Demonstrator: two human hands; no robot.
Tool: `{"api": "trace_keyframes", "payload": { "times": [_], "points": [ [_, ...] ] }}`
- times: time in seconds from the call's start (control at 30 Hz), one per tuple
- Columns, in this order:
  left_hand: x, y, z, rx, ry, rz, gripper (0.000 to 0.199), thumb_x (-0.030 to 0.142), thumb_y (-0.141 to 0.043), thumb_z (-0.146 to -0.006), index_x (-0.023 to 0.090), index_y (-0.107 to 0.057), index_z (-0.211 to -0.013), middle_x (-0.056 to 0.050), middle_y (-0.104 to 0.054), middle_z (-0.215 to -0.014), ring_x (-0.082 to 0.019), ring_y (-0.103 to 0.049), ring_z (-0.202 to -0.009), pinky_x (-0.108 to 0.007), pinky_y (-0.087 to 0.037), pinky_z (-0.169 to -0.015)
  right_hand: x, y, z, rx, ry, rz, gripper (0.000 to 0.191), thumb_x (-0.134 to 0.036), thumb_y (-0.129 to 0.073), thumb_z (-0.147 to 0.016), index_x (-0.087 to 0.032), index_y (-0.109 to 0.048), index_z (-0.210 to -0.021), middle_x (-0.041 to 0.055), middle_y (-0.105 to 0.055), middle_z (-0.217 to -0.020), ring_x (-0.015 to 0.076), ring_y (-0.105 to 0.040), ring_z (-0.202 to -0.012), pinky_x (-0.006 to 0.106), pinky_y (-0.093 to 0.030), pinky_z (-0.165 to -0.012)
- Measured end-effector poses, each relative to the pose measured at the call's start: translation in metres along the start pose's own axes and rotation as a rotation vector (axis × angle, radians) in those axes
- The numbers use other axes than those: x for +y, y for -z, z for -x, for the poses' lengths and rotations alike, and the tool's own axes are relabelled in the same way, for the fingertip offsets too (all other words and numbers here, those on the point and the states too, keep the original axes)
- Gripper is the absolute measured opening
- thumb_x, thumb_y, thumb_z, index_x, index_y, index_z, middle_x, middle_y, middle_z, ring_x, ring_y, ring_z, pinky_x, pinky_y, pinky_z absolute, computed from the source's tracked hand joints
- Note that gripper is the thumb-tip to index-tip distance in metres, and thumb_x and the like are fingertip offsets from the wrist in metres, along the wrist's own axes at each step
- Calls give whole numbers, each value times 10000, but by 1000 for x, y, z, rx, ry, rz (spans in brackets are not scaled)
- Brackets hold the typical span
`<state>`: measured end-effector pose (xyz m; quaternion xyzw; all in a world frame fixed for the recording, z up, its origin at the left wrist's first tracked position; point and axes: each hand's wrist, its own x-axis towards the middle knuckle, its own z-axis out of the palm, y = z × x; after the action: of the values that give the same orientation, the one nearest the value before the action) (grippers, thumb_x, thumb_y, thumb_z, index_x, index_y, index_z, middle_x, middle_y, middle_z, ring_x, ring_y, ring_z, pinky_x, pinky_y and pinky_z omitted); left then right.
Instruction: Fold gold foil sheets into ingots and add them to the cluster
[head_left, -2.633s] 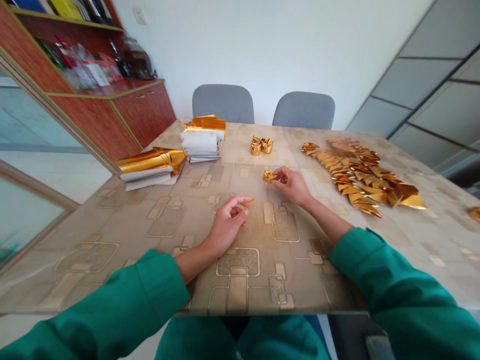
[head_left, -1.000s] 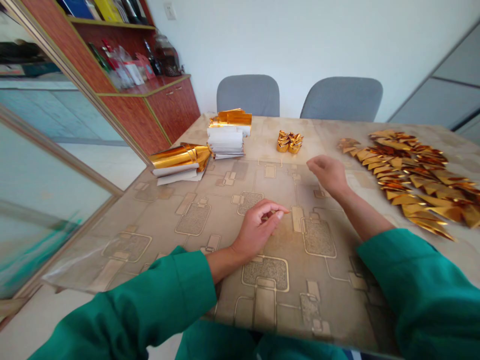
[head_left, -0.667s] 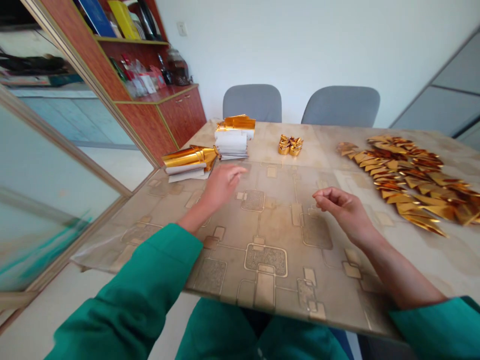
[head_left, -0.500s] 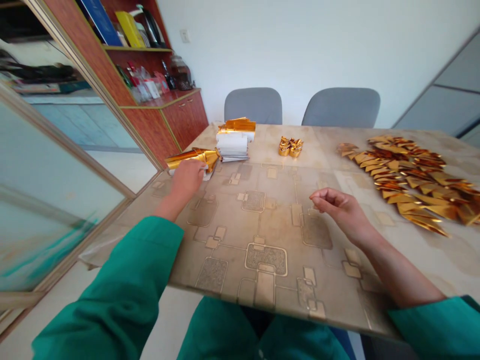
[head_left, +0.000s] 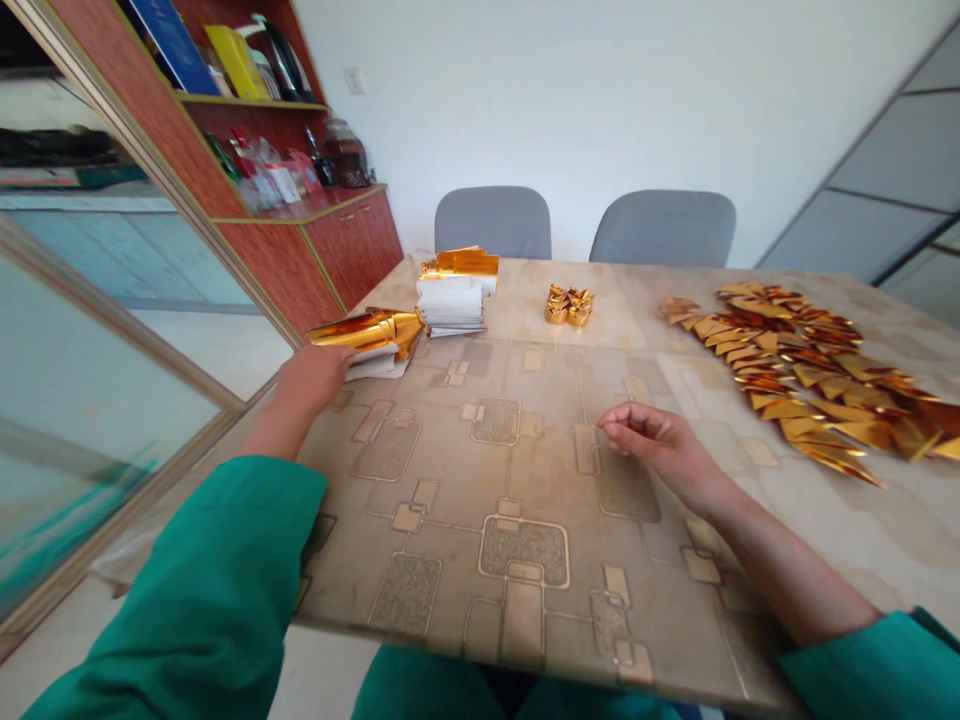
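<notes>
Seen from the head-worn camera, two bare hands work at a patterned counter (head_left: 450, 480) under green sleeves. The left hand (head_left: 315, 380) reaches the near edge of one roll of gold foil paper (head_left: 367, 332), its fingers (head_left: 337, 356) against the roll and the white sheets (head_left: 375, 366) beneath it; whether they grip anything cannot be told. The right hand (head_left: 656, 445) rests apart, nearer the middle of the counter, its fingers (head_left: 619, 420) loosely curled and holding nothing visible. Just beyond the roll stands one stack of white paper (head_left: 450, 303), topped by gold foil sheets (head_left: 459, 264). Farther along sits one small cluster of folded gold ingots (head_left: 568, 306), their exact number hard to tell. To the right, well over two dozen folded gold triangles (head_left: 780, 360) overlap in a long spread, too many to count exactly, beyond the right hand. Two grey chairs (head_left: 493, 222) (head_left: 664, 228) stand at the far side.
</notes>
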<state>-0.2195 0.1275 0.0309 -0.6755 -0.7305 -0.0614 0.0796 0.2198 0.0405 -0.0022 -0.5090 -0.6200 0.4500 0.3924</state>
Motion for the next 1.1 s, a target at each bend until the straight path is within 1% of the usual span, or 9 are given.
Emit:
{"api": "trace_keyframes", "payload": {
  "times": [0.2,0.5,0.57,0.67,0.77,0.87,0.97,1.03,1.1],
  "points": [
    [5,6,4,-17,20,-12,305,261,-470,-927,192,-745,-1039,-49,-607,-705,-217,-551,-711,-316,-406,-695,-1,-4,1,-37,-5,-38,322,-524,-706,-789,-207,-649,-804,-7,-580,-695,128,-474,-607,268,-370,-580],
    [9,15,8,60,103,-84,381,443,-439,-925,224,-738,-1012,-41,-573,-662,-207,-459,-671,-288,-341,-629,-2,-6,1,-58,7,-45,342,-540,-698,-771,-205,-635,-806,-12,-574,-678,129,-473,-600,271,-363,-580],
    [9,16,9,89,120,-92,413,450,-395,-940,227,-715,-1075,-52,-602,-701,-226,-469,-695,-298,-335,-626,-2,-6,1,-62,9,-31,336,-538,-688,-776,-208,-630,-807,-10,-575,-675,132,-474,-598,272,-361,-577],
    [10,18,11,141,158,-100,482,456,-304,-969,221,-651,-1206,-76,-652,-848,-235,-478,-725,-301,-321,-617,-1,-6,1,-68,19,-21,321,-524,-674,-786,-206,-625,-798,-11,-573,-675,129,-470,-595,270,-358,-574],
    [10,20,12,241,186,-80,443,422,-303,-974,217,-632,-1188,-68,-670,-961,-214,-490,-747,-288,-314,-611,1,-6,0,-71,25,-15,304,-506,-669,-789,-206,-623,-787,-12,-573,-674,127,-473,-596,267,-363,-572],
    [9,25,12,389,162,-8,346,356,-375,-946,186,-639,-1092,-76,-678,-1032,-213,-536,-812,-302,-375,-657,2,-6,-1,-64,25,-10,281,-481,-670,-785,-206,-615,-775,-12,-575,-674,128,-482,-602,265,-371,-569],
    [15,34,17,524,122,70,287,290,-461,-885,149,-633,-1065,-104,-684,-1062,-235,-576,-923,-344,-444,-802,0,-6,0,-60,23,-9,244,-449,-664,-793,-210,-614,-798,-13,-577,-691,131,-490,-615,269,-387,-582],
    [27,43,25,548,-26,177,273,234,-503,-840,157,-635,-1065,-87,-686,-1104,-226,-581,-1019,-354,-438,-924,-4,-7,1,-61,45,-9,226,-434,-664,-805,-217,-624,-853,-2,-595,-751,142,-512,-658,283,-421,-619],
    [46,50,37,482,-175,379,286,181,-525,-797,182,-645,-1057,-53,-688,-1110,-204,-597,-1024,-356,-436,-964,-8,-8,4,-64,94,-7,254,-432,-680,-810,-233,-632,-961,33,-627,-917,168,-549,-770,311,-469,-689]
  ]
}}
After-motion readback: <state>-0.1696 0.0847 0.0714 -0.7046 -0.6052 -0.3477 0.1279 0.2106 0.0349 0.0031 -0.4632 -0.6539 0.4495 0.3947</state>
